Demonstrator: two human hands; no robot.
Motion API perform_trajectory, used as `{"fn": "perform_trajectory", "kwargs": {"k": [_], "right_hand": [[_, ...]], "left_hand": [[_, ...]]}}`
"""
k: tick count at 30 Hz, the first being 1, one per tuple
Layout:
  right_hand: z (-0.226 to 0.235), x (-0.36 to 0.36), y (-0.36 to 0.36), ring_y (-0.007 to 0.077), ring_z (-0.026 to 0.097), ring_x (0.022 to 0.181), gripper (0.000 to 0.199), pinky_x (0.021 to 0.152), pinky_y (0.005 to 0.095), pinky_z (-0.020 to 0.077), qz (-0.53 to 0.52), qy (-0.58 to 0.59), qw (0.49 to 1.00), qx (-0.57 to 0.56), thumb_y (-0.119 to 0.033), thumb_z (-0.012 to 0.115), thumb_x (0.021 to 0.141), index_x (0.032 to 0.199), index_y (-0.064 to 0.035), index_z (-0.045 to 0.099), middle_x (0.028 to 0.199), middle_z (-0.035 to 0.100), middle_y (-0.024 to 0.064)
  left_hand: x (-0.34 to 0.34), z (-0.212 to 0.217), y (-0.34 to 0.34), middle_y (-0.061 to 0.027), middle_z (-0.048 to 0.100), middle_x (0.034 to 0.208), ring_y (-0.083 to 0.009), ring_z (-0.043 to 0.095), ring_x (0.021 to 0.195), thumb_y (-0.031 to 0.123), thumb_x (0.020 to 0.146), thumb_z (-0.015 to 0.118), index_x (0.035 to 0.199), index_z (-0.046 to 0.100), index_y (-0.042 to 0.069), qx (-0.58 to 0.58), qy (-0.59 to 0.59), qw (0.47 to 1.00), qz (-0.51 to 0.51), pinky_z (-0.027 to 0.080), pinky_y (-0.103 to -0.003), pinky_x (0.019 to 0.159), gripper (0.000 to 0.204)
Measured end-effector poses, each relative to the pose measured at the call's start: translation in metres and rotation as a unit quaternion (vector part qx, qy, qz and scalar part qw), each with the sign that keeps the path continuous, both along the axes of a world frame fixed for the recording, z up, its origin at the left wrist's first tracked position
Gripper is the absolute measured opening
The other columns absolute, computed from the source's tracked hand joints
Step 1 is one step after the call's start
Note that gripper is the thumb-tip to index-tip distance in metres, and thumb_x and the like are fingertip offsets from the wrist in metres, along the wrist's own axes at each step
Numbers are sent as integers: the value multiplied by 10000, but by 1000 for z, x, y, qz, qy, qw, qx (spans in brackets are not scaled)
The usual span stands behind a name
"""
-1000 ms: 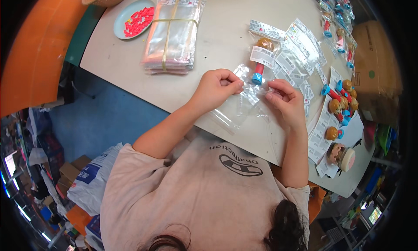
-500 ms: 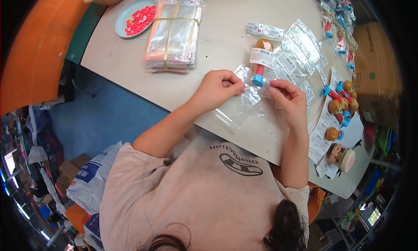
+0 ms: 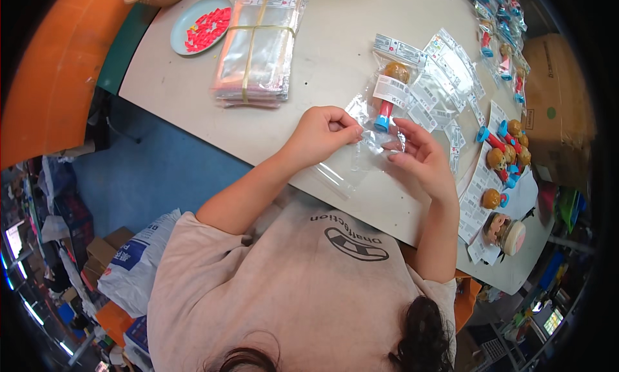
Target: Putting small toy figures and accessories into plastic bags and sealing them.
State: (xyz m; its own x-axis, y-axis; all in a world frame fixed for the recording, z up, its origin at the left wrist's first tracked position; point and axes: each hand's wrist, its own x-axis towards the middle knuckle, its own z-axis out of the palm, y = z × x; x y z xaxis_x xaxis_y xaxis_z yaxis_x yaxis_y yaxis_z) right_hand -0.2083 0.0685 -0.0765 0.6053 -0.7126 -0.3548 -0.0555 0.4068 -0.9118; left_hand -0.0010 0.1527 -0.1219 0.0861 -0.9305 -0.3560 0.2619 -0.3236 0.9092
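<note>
A small toy (image 3: 385, 110) with a round brown head, a red stem and a blue base lies inside a clear plastic bag (image 3: 398, 48) with a printed header. A white label wraps around the toy. My left hand (image 3: 325, 136) pinches the near left corner of the bag between thumb and fingertips. At its near right edge, my right hand (image 3: 422, 154) has thumb and fingers apart, its fingertips at the loose film. Another clear strip of film (image 3: 338, 178) lies beneath, by the table's near edge.
A banded stack of clear bags (image 3: 258, 56) lies left of centre, beside a plate (image 3: 177, 40) of small red pieces. Loose bags (image 3: 445, 69) lie right of the toy. Further right are label sheets (image 3: 474, 211), several unbagged toys (image 3: 506, 152), a jar (image 3: 514, 238) and a cardboard box (image 3: 558, 107).
My right hand has let go of the bag's right edge; its thumb and fingers have parted and shifted left. The bag with the toy has tilted slightly clockwise. My left hand keeps its pinch.
</note>
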Motion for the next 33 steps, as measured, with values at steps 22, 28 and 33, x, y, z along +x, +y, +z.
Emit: {"fn": "perform_trajectory", "kwargs": {"k": [22,28,33], "right_hand": [[-11,-6,-6,146,650,810,597,711,246,524,-48,67,996,16,-46,689,825,1332,14,381,932,659,88],[-7,16,6,154,656,841,700,706,251,526,-61,94,993,-46,-64,698,823,1392,18,300,981,670,124],[-12,14,4,143,654,812,688,681,235,517,-75,41,996,-21,-45,689,825,1388,24,300,962,680,123]], "left_hand": [[5,21,-11,-117,619,999,-126,636,871,79,827,695,1147,494,-31,-27,-62,998,9,520,-238,759,394],[-2,19,-27,-144,631,960,-179,637,842,239,788,749,1278,411,-46,-45,-170,984,-26,522,-301,721,660],[-6,27,-37,-109,646,878,-155,628,802,273,778,768,1280,399,-79,-24,-163,986,-13,507,-269,697,715]]}}
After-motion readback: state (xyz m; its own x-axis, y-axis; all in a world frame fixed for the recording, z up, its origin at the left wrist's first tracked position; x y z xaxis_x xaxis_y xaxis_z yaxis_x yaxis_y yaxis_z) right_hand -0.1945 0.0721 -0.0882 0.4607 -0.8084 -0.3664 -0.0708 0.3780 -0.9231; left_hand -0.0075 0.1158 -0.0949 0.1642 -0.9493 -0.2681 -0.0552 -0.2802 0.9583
